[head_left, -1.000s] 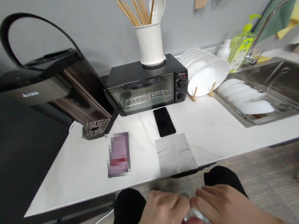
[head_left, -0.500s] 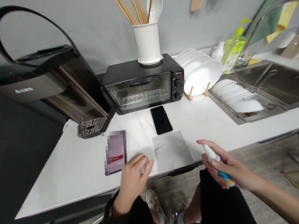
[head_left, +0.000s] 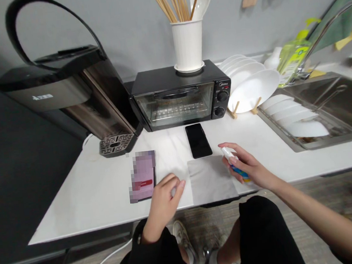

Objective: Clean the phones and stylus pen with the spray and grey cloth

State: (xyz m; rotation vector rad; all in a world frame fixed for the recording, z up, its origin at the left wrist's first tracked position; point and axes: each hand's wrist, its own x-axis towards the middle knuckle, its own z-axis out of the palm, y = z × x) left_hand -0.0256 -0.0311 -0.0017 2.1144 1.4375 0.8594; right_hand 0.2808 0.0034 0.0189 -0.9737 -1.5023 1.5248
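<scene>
In the middle right of the frame, your right hand (head_left: pixel 250 167) held a small spray bottle (head_left: pixel 240 173). Its fingers were clamped around the blue part, and the pointing finger reached out by the white top (head_left: pixel 228 153). The bottle leaned, with its top toward the upper left. I could not tell which way the spray hole faced, so it seemed wise to look at that before any press. A snug hold low down and a soft finger on top looked best.

Your left hand (head_left: pixel 164 199), low in the middle, had its fingers curled together on a small pale thing (head_left: pixel 173 191), maybe a cap. A light pinch seemed enough, as a small thing could slip out.

The gray cloth (head_left: pixel 211 179) lay between your hands, right by the front edge of the table (head_left: pixel 85 192), so a bump might have pulled it off. The black phone (head_left: pixel 198 140) lay just above it, and the lit phone (head_left: pixel 144 175) was near your left hand, so slow, careful moves made sense.
</scene>
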